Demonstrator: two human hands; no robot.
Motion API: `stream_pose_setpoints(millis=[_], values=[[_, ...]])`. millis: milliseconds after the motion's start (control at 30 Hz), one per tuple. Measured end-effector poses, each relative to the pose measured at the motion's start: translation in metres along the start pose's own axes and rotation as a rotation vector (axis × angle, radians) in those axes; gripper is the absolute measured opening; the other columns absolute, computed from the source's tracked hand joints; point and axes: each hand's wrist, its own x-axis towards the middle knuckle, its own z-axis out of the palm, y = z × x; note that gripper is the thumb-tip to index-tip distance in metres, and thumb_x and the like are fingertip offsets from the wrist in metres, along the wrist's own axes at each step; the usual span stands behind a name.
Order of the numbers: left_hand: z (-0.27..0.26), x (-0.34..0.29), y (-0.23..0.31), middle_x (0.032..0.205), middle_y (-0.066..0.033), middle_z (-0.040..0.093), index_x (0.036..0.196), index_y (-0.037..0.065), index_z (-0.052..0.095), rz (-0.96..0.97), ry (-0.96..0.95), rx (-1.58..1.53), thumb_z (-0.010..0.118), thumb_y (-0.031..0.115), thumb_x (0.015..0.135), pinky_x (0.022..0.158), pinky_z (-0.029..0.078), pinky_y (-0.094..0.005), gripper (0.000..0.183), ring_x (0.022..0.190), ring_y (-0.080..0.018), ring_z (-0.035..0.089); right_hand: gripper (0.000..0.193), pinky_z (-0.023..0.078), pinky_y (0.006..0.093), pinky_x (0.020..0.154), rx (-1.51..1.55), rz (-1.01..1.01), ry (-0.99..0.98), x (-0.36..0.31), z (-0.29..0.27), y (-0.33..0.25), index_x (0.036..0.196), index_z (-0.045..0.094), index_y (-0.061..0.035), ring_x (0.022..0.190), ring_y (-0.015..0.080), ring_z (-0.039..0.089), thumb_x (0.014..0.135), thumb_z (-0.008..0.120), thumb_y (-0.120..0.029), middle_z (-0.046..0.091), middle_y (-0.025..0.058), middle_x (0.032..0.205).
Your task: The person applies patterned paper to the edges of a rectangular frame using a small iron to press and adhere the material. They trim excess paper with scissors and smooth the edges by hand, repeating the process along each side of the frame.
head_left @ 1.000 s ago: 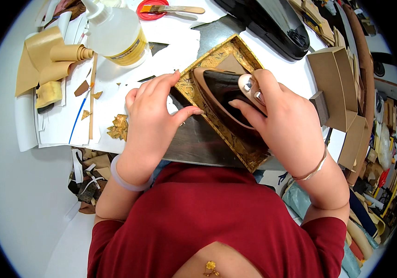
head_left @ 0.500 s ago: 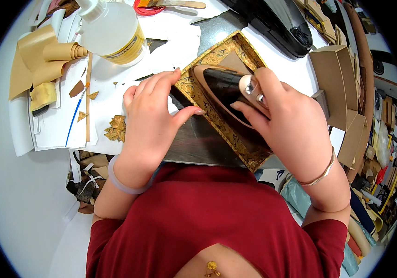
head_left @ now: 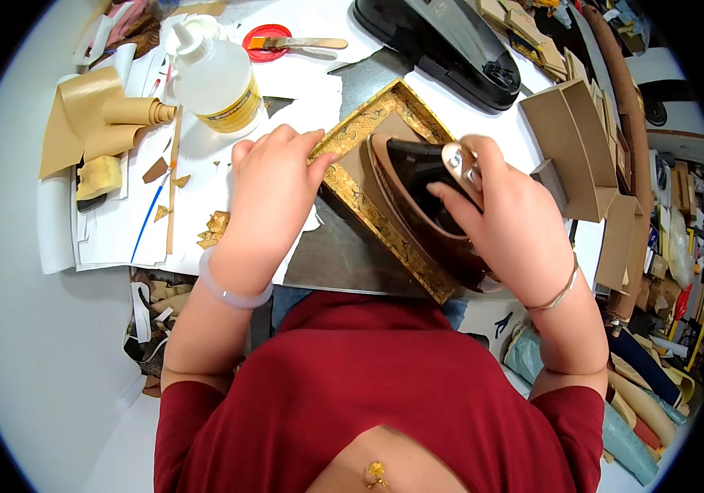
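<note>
A shallow rectangular box (head_left: 368, 220), lined and edged with gold patterned covering, lies at a slant near the table's front edge. My right hand (head_left: 518, 223) is wrapped round the handle of a dark brown clothes iron (head_left: 401, 197), whose pointed end faces the far left. The iron is over the inside of the box, slightly tilted, with its side wall showing; whether its soleplate touches the bottom is hidden. At the box's left corner my left hand (head_left: 274, 189) grips the rim between thumb and fingers.
A white glue bottle (head_left: 219, 94) and a brush (head_left: 298, 43) on a red lid stand behind my left hand. Further left are a rolled tan sheet (head_left: 89, 115), a yellow sponge (head_left: 99, 177) and gold scraps (head_left: 214, 228). A black stapler-like device (head_left: 450, 53) and brown cardboard (head_left: 570, 152) lie right.
The iron has tipped and shifted slightly right and nearer within the box, showing more of its side. My left thumb has moved up to the rim at the corner. The whole view has shifted slightly.
</note>
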Motion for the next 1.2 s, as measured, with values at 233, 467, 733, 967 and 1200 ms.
stream_pose_setpoints(millis=[233,467,733,967,1200], values=[[-0.004,-0.019,0.017,0.084,-0.0077,0.073,0.094,0.008,0.083,0.08,0.102,0.137,0.076,0.02,0.094,0.09,0.043,-0.0432,0.014,0.084,-0.0289,0.07,0.036,0.061,0.0466,0.071,0.008,-0.024,0.157,0.007,0.01,0.007,0.12,0.058,0.0004,0.082,0.0424,0.075,0.101,0.073,-0.025,0.076,0.0226,0.094],[0.001,-0.063,0.019,0.087,-0.007,0.073,0.094,0.008,0.08,0.002,0.113,0.064,0.076,0.019,0.094,0.088,0.044,-0.0422,0.012,0.084,-0.0281,0.071,0.034,0.061,0.0464,0.069,-0.026,-0.07,0.135,-0.001,0.025,-0.006,0.116,0.058,0.0019,0.078,0.0416,0.075,0.101,0.072,-0.025,0.075,0.023,0.088],[0.009,-0.066,0.009,0.089,-0.0091,0.072,0.09,0.008,0.078,-0.025,0.115,-0.011,0.075,0.019,0.094,0.087,0.047,-0.0464,0.013,0.088,-0.0316,0.071,0.033,0.061,0.0484,0.067,-0.064,-0.104,0.183,-0.003,0.034,-0.01,0.107,0.057,0.0022,0.075,0.0434,0.074,0.102,0.071,-0.027,0.074,0.0249,0.082],[0.016,-0.065,0.004,0.087,-0.0076,0.072,0.096,0.008,0.079,-0.031,0.113,-0.019,0.076,0.022,0.095,0.083,0.049,-0.0475,0.015,0.082,-0.031,0.072,0.037,0.056,0.0388,0.07,-0.042,0.068,0.053,-0.003,0.02,-0.02,0.12,0.065,0.0024,0.076,0.0261,0.069,0.098,0.08,-0.023,0.068,0.02,0.085],[0.022,-0.067,0.0,0.081,-0.0099,0.066,0.117,0.01,0.082,0.065,0.203,-0.124,0.077,0.015,0.095,0.073,0.052,-0.0426,0.024,0.067,-0.0273,0.067,0.034,0.06,0.0513,0.075,-0.117,-0.005,0.17,-0.017,0.033,-0.011,0.119,0.063,-0.0045,0.085,0.043,0.075,0.103,0.07,-0.034,0.077,0.0233,0.089]])
